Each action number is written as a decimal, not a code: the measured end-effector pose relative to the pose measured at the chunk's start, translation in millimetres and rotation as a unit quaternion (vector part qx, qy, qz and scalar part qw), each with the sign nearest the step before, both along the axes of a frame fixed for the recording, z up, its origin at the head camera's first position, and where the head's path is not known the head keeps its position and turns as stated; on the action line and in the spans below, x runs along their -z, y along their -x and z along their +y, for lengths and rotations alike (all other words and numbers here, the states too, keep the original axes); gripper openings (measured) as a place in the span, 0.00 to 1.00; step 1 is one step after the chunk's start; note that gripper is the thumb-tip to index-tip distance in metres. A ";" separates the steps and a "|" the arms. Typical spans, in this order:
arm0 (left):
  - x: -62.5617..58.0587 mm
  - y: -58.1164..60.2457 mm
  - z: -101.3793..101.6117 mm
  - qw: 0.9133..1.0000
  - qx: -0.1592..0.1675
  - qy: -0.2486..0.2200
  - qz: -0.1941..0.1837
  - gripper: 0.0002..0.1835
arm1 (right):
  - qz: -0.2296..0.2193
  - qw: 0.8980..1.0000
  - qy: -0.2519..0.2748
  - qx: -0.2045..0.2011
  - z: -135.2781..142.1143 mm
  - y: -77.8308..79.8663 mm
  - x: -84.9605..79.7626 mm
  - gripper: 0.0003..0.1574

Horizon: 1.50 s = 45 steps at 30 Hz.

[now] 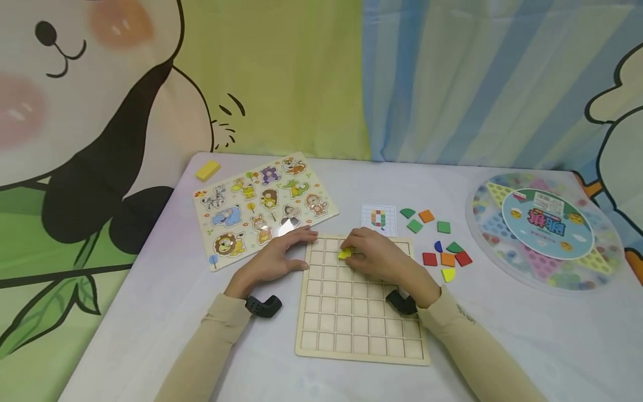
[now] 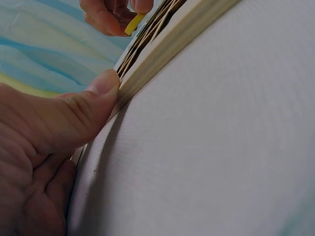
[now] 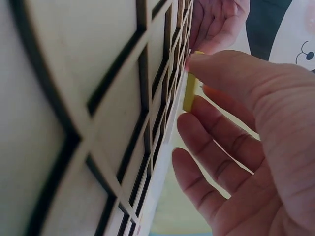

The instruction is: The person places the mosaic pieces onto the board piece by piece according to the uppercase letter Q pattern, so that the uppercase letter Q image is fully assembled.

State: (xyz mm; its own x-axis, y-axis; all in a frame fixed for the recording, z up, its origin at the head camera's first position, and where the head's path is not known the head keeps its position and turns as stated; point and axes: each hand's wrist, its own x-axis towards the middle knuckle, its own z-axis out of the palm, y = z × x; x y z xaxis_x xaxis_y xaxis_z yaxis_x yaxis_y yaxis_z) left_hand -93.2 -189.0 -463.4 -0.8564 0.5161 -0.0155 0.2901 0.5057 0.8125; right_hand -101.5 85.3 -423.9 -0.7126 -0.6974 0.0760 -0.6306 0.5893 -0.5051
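A wooden grid board (image 1: pixel 360 357) lies flat on the table, its square cells outlined by raised strips. My right hand (image 1: pixel 379 257) is over the board's upper part and pinches a small yellow tile (image 1: pixel 345 254) between thumb and fingers. In the right wrist view the yellow tile (image 3: pixel 190 91) stands edge-on close to the grid, with the other fingers spread below it. My left hand (image 1: pixel 273 258) rests at the board's upper left, fingers extended by the corner. Its thumb (image 2: pixel 106 83) touches the board's side edge in the left wrist view.
Right of the board lie several loose coloured tiles, among them a red tile (image 1: pixel 429 259) and a green tile (image 1: pixel 444 227). A pattern card (image 1: pixel 365 220) sits behind the board. An animal puzzle (image 1: pixel 236 220), a yellow block (image 1: pixel 207 170) and a round game board (image 1: pixel 482 245) are farther out.
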 end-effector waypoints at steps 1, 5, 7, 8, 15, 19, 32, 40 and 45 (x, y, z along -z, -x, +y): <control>0.2 -0.2 0.0 1.000 -0.001 0.002 0.000 0.30 | -0.001 1.000 -0.001 -0.002 0.3 -0.1 0.6 0.12; 1.4 -0.1 -0.8 1.000 0.000 0.006 0.003 0.30 | -0.015 1.000 -0.008 -0.004 1.0 -0.7 1.5 0.12; 1.5 0.2 -1.3 1.000 0.001 0.004 0.004 0.30 | -0.024 1.000 -0.011 -0.004 1.0 -0.6 1.5 0.13; 1.5 0.3 -1.6 1.000 0.001 0.003 0.004 0.31 | -0.029 0.999 -0.011 -0.005 1.0 -0.4 1.4 0.13; 0.6 1.4 -1.4 1.000 0.004 -0.004 0.003 0.30 | -0.038 0.999 -0.017 -0.004 2.3 1.0 0.5 0.13; 1.2 2.7 -1.4 1.000 0.005 -0.005 0.005 0.31 | -0.035 0.999 -0.016 -0.004 2.8 0.6 -0.3 0.14; -0.8 2.2 -0.7 1.000 -0.005 -0.004 -0.006 0.31 | -0.030 0.999 -0.019 -0.006 2.7 0.1 -0.6 0.14; -1.0 2.5 0.3 1.000 -0.005 -0.006 -0.009 0.31 | -0.023 1.000 -0.019 -0.007 3.9 -0.6 -2.2 0.14; -0.5 3.2 -0.8 1.000 -0.002 -0.007 -0.007 0.31 | -0.014 1.000 -0.022 -0.007 4.4 -1.2 -2.0 0.14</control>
